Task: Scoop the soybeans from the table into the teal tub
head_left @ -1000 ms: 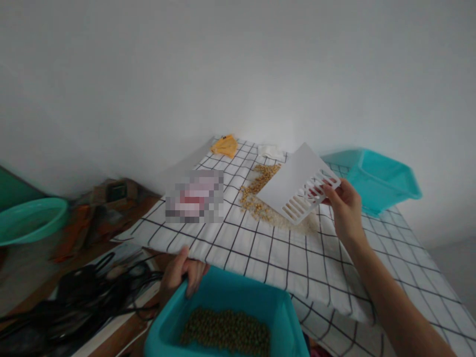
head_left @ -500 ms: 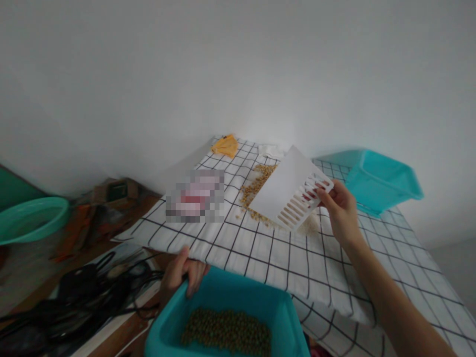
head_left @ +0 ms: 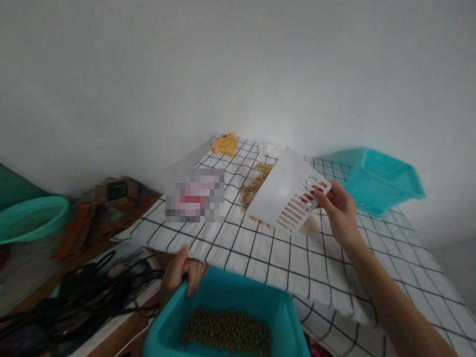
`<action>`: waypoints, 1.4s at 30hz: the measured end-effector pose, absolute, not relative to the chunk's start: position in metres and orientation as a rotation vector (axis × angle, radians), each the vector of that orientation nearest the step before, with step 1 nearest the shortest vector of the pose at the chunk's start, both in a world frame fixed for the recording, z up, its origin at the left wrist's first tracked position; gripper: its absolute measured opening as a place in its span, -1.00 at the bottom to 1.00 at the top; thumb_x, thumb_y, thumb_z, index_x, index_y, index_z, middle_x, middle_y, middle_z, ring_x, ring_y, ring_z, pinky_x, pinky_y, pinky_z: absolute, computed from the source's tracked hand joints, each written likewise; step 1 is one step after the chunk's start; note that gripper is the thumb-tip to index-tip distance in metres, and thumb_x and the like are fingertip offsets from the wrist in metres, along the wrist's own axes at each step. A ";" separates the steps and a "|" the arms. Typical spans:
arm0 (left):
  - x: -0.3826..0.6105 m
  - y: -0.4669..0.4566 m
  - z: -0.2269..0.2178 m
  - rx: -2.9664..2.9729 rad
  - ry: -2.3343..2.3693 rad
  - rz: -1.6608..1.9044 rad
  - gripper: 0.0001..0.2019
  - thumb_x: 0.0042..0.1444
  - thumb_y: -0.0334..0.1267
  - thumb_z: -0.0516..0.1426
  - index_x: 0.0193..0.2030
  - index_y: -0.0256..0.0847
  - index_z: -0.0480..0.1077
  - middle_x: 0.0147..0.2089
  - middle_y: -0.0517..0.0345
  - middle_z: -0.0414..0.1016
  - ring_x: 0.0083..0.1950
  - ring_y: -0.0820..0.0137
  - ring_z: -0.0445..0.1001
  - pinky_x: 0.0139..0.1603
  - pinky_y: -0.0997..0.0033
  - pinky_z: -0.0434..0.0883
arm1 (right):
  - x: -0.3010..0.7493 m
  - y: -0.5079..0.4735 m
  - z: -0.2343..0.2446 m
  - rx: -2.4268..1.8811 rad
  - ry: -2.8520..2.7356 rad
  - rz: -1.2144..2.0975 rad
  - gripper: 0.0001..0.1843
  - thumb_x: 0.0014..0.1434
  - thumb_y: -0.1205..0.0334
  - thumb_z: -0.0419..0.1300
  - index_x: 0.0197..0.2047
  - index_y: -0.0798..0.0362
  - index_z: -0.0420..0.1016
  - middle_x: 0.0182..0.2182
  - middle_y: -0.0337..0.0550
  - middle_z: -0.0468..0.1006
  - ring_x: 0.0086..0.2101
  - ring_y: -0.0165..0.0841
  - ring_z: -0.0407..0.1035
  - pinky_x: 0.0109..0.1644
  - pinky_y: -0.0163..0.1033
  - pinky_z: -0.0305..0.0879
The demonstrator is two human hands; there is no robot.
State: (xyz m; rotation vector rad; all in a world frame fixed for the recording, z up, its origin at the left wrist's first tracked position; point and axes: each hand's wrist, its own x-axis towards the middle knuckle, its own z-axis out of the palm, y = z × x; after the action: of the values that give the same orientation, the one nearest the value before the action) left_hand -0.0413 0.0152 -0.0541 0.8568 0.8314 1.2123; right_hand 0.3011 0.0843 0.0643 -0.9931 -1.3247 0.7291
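Right grip (head_left: 340,210) pinches slotted panel (head_left: 273,191) by one corner, apparently for reach; left grip (head_left: 182,271) clasps near bin (head_left: 241,290), presumably steadying it.

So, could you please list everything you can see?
tablecloth: 1, black-on-white check, centre
slotted sheet: 1, white, over tablecloth
kernels: many, yellow, on tablecloth
grains: uncounted, pale, on tablecloth
near bin: 1, teal, below tablecloth's edge
beans: many, greenish-brown, inside near bin
far bin: 1, turquoise, right
crumpled item: 1, orange-yellow, back corner
scrap: 1, white, back edge
pixelated item: 1, pinkish, left
basin: 1, green, far left
box: 1, brown, left
clutter: uncounted, orange, left
cables: several, black, lower left
wall: 1, grey-white, behind
left hand: 1, bare, on near bin
right hand: 1, bare, holding slotted sheet
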 end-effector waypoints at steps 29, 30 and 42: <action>-0.040 0.012 -0.054 0.795 0.811 1.215 -0.19 0.47 -0.06 -0.16 -0.86 -0.07 0.37 -0.82 0.20 0.17 -0.68 0.40 0.14 -0.23 0.28 0.30 | 0.297 0.080 0.060 -0.990 -1.378 0.761 -0.85 0.23 0.12 0.36 -0.25 -0.05 0.51 -0.34 -0.25 0.61 -0.38 -0.37 0.53 -0.31 -0.27 0.54; -0.040 0.012 -0.053 0.787 0.812 1.212 -0.19 0.47 -0.06 -0.16 -0.86 -0.08 0.37 -0.82 0.19 0.18 -0.68 0.40 0.15 -0.21 0.29 0.31 | 0.297 0.080 0.060 -0.987 -1.380 0.760 -0.86 0.23 0.12 0.36 -0.25 -0.05 0.51 -0.34 -0.25 0.60 -0.38 -0.36 0.53 -0.30 -0.26 0.55; -0.041 0.015 -0.057 0.843 0.848 1.213 -0.21 0.43 0.02 -0.11 -0.88 -0.07 0.30 -0.85 0.20 0.13 -0.71 0.40 0.13 -0.22 0.23 0.33 | 0.301 0.082 0.059 -0.977 -1.378 0.684 -0.87 0.22 0.13 0.33 -0.28 -0.06 0.47 -0.38 -0.25 0.55 -0.37 -0.33 0.50 -0.27 -0.22 0.52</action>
State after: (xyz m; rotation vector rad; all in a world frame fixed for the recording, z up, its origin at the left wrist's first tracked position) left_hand -0.0410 0.0148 -0.0565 0.8427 0.8475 1.2134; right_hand 0.3015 0.0817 0.0594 -0.9766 -1.3783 0.6838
